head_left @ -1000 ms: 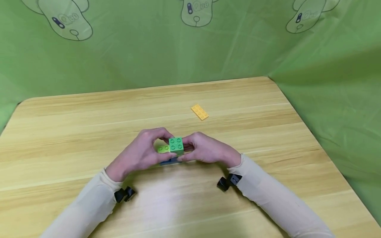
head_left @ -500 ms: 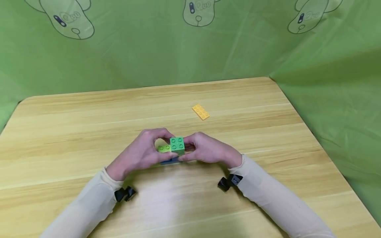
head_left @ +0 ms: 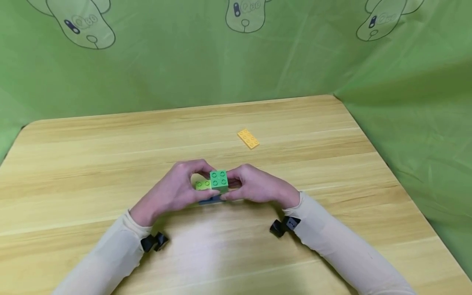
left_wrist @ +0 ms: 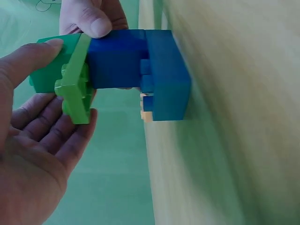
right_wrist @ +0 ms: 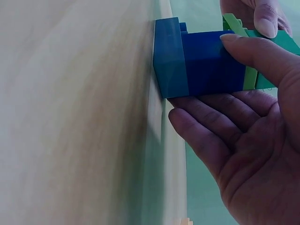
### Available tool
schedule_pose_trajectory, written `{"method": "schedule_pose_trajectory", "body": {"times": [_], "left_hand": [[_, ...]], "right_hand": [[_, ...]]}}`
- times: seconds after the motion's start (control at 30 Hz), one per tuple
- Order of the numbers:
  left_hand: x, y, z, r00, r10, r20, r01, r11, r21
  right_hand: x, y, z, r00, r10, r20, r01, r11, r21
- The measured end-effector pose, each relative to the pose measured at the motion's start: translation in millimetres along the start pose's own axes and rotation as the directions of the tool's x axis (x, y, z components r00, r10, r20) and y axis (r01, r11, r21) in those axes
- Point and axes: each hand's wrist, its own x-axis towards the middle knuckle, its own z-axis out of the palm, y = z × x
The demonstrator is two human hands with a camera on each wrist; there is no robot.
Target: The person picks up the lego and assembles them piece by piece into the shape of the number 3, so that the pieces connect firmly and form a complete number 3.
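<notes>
Between my hands stands a small upright stack of toy building bricks. A green brick [head_left: 219, 180] tops it, over a lime-green plate [left_wrist: 75, 79] that juts out to the left. Beneath are a dark blue brick [left_wrist: 117, 61] and, lowest, a longer lighter blue brick [right_wrist: 170, 58] at the tabletop. My left hand [head_left: 177, 186] pinches the green brick, thumb on its near side and fingers behind. My right hand [head_left: 256, 184] grips the dark blue brick lower down, its thumb on the near face. The fingertips behind the stack are partly hidden.
An orange studded plate [head_left: 248, 139] lies on the wooden table [head_left: 110, 164] beyond the stack, slightly right. Green cloth [head_left: 166, 69] hangs behind the table and along its right side. Black wrist devices [head_left: 284, 226] are strapped at both sleeves.
</notes>
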Motion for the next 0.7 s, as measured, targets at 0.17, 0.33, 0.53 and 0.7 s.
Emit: {"method": "schedule_pose_trajectory", "body": {"times": [0.17,0.33,0.53,0.7], "left_hand": [[2.1,1.0,-3.0,0.997,-0.050,0.052,0.052,0.997,-0.053],[4.4,0.8,-4.0,0.994,-0.070,0.082,0.077,0.994,-0.084],[4.7,0.3,-3.5,0.993,-0.072,0.090,0.080,0.993,-0.089],[1.8,-3.4,-7.3,0.993,-0.043,0.113,0.054,0.994,-0.093]], "right_hand": [[0.8,0.4,0.4,1.000,0.000,0.003,0.000,1.000,-0.006],[-0.5,-0.2,0.3,1.000,0.016,-0.005,-0.016,1.000,-0.012],[-2.4,-1.2,-0.2,0.999,0.029,-0.015,-0.029,0.999,-0.019],[-1.2,-1.8,-0.6,1.000,0.025,-0.009,-0.026,0.999,-0.043]]}}
